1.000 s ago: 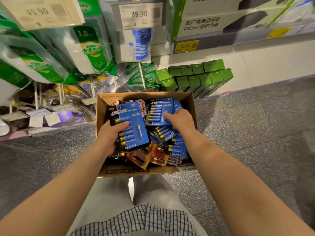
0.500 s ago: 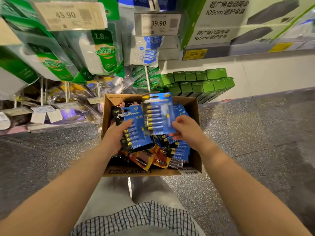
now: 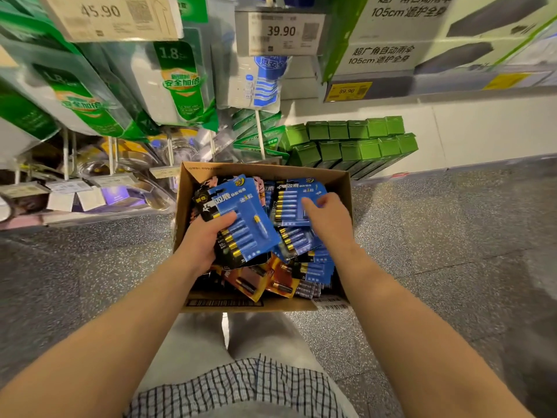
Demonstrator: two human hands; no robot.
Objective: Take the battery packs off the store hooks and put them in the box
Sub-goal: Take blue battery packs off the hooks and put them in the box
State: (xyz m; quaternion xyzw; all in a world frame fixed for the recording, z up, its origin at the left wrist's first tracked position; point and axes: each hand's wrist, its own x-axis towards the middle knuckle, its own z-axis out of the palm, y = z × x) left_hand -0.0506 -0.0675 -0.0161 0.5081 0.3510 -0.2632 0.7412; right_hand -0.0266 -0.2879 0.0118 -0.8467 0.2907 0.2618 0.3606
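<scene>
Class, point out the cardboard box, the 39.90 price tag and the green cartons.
cardboard box (image 3: 334, 175): head view, far rim.
39.90 price tag (image 3: 281, 31): head view, printed digits.
green cartons (image 3: 349, 146): head view, middle carton's top.

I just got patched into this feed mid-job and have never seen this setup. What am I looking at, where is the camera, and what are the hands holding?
No machine here: a person's two bare hands. The single camera sits on the person's head, looking forward and down, so the arms reach in from the bottom. An open cardboard box stands on the speckled floor in front of store hooks and is piled with blue battery packs and a few orange ones. The left hand has its grip on a stack of packs, a blue pack on top, thumb across its face. The right hand rests on another blue pack in the box; whether it grips it I cannot tell. Green cartons sit behind.
</scene>
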